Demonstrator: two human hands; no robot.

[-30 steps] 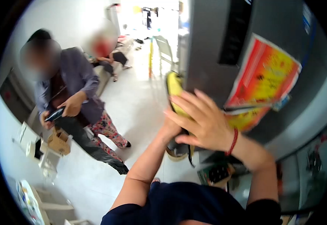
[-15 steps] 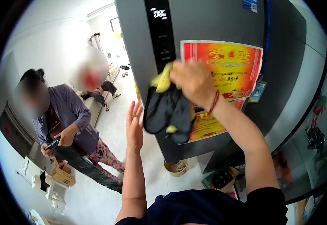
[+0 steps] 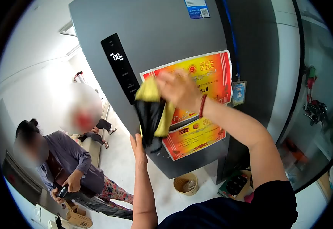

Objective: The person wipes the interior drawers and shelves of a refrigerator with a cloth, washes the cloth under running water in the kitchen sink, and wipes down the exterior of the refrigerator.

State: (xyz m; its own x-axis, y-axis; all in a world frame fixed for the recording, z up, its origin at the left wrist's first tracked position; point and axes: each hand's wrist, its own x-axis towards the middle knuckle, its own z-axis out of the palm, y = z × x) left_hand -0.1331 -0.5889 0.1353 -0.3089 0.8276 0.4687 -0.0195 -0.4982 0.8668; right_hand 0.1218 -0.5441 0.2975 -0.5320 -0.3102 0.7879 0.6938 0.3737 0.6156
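Observation:
My right hand (image 3: 178, 91), blurred and with a red string bracelet at the wrist, grips yellow-and-black work gloves (image 3: 151, 114) by their yellow end. The gloves hang down in front of the grey refrigerator door (image 3: 109, 21), partly over its left edge. My left hand (image 3: 139, 149) is upright at that edge, just beside the hanging gloves, its fingers stretched out; whether it presses on the door I cannot tell. Behind my right hand, an upper red-and-yellow certificate (image 3: 218, 72) and a lower certificate (image 3: 197, 139) are on the door.
At left a person in a purple shirt (image 3: 69, 147) holds a small black object (image 3: 62, 192). Another person sits on a sofa (image 3: 92, 149) farther back. A bin (image 3: 177, 187) and an open box (image 3: 233, 187) stand on the floor. A badge (image 3: 238, 92) hangs beside the certificates.
My view has turned, showing more of the refrigerator. The gloves have swung and show more yellow, still in my right hand. My left hand has come closer to the door edge.

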